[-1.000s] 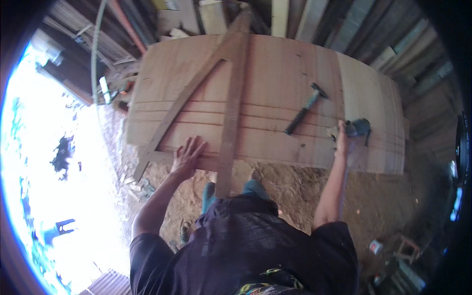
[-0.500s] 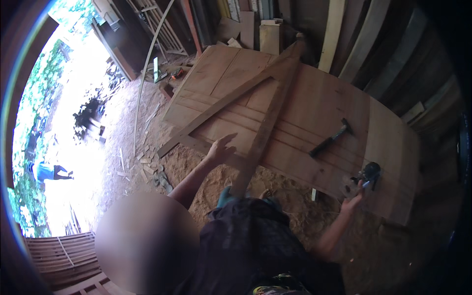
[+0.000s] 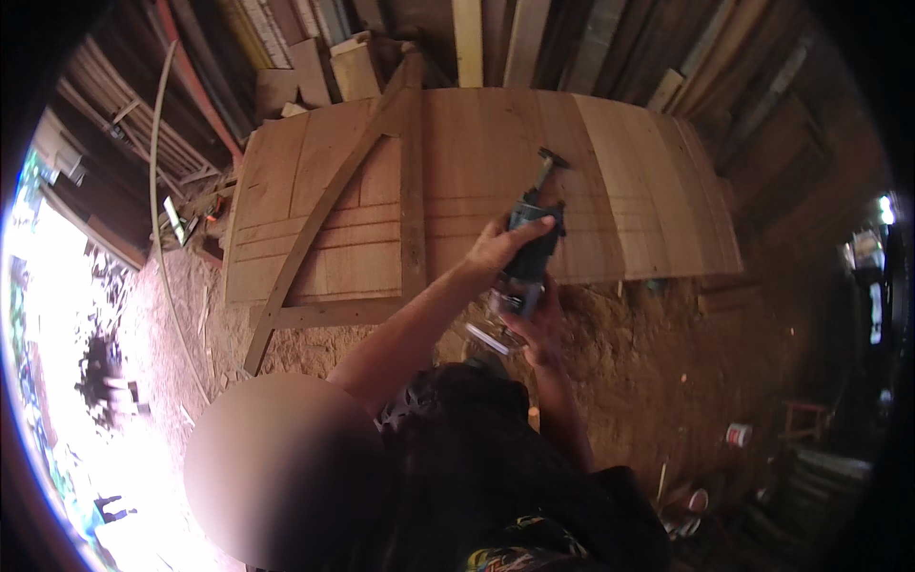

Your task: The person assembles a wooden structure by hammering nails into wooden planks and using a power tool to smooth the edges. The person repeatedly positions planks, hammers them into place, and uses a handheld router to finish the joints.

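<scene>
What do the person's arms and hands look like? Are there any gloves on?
No gloves: the left hand and right hand are both bare, with ordinary fingers. The forearms are uncovered too. On the right arm there's a dark, short sleeve; the left one can't be seen. No markings show clearly.

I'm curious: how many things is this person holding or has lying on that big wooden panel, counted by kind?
Handheld power tool, probably a trim router: 1
Hammer, partly hidden: 1
Triangular wooden frame: 1
Total: 3
</scene>
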